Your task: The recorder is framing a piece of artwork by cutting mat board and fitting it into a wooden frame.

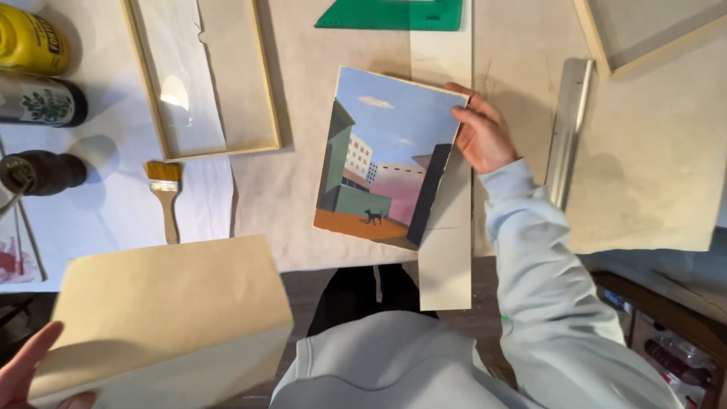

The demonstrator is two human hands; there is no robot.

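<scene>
Head view, listed by size: paper-covered table; tan card sheet, lifted off it at lower left, my left hand gripping its corner; painted cityscape panel lying flat at centre, steadied by my right hand, fingers spread on its right edge; wooden frame; metal ruler; brush.
</scene>
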